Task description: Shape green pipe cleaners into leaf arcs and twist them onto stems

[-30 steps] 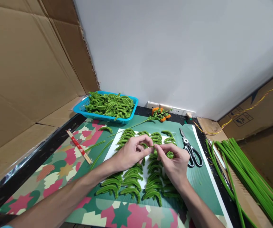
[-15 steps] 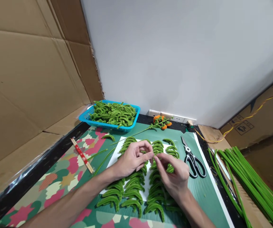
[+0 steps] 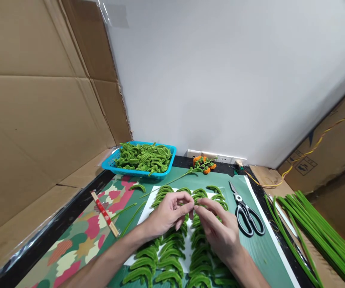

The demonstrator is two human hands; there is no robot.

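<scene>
My left hand [image 3: 170,213] and my right hand [image 3: 220,226] meet fingertip to fingertip over the middle of the mat. Thumb and forefinger are pinched together on each hand. Whatever lies between the fingertips is too small and too covered to make out. Beneath the hands, curved fuzzy green pipe-cleaner pieces [image 3: 170,264] lie in several columns. They rest partly on a white sheet [image 3: 188,252] and partly on the green mat [image 3: 250,256]. One loose curved piece [image 3: 138,187] lies apart at the back left.
A blue basket [image 3: 108,163] heaped with green pieces stands at the back left. Scissors [image 3: 246,214] lie to the right, blades slightly apart. Long green stems [image 3: 319,236] fill the right edge. Paper-wrapped chopsticks [image 3: 104,214] lie left, an orange-flowered stem [image 3: 204,165] at the back.
The camera has tipped upward a little, so the table things sit lower in the picture. Both hands stay fingertip to fingertip, with a slight shift in the right fingers.
</scene>
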